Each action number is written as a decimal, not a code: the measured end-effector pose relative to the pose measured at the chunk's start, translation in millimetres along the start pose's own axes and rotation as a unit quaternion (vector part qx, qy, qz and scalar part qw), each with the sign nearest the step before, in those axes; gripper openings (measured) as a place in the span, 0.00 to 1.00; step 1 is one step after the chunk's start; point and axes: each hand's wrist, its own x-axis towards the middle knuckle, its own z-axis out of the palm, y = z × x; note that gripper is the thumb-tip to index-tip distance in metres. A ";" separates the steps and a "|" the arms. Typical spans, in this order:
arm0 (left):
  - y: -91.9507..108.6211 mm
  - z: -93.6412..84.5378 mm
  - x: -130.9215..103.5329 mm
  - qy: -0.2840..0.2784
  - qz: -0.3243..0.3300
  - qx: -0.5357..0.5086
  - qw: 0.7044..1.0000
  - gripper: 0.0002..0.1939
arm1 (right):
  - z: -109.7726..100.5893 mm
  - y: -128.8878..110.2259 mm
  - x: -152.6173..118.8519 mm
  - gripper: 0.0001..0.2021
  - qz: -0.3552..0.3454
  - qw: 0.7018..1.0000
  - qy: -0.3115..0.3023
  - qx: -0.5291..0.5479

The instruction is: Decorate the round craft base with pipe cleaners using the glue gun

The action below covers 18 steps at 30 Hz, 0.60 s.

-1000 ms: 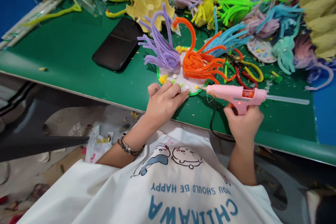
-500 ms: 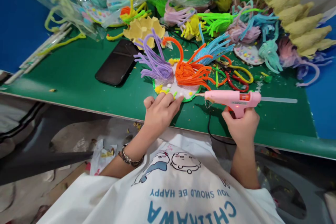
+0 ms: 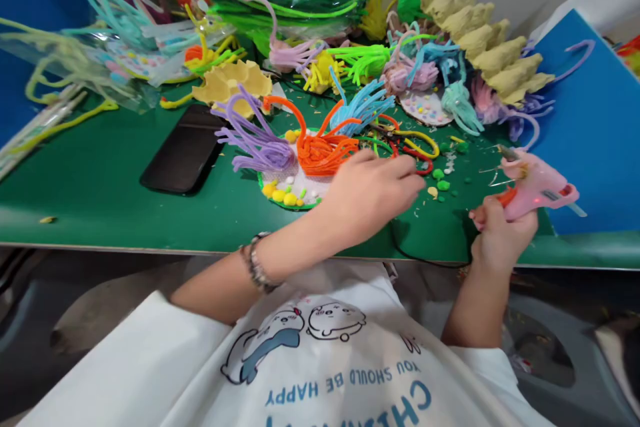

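Glue gun [image 3: 543,180] has swung clear of the white board [image 3: 310,188], clamped in the right hand [image 3: 505,237], so gluing looks paused to me. Left hand [image 3: 373,190] has moved right, near the scissors [image 3: 392,133]; can't tell if its fingers are pinched together. Count: one gun, one phone [image 3: 180,150], one board on the table [image 3: 100,193], carrying one orange bundle [image 3: 320,155], one purple [image 3: 273,155].

Right hand [image 3: 506,230] holding pink glue gun [image 3: 537,185] beside blue panel [image 3: 593,133]

Open green tabletop [image 3: 100,213] left of phone [image 3: 181,150], scissors [image 3: 417,147] and pom-poms [image 3: 440,180] crowding the right
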 end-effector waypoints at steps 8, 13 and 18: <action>32.1 72.7 79.2 -0.186 0.033 -0.055 0.980 0.13 | 0.8 -0.7 -0.5 0.15 0.001 0.999 0.000 0.047; 40.8 90.4 71.9 -0.187 0.082 -0.067 0.977 0.14 | 0.5 1.9 -0.4 0.14 -0.003 0.998 -0.011 0.060; 48.6 81.4 67.6 -0.191 0.047 -0.073 0.978 0.13 | -0.4 2.1 -0.8 0.13 -0.020 0.998 -0.010 0.056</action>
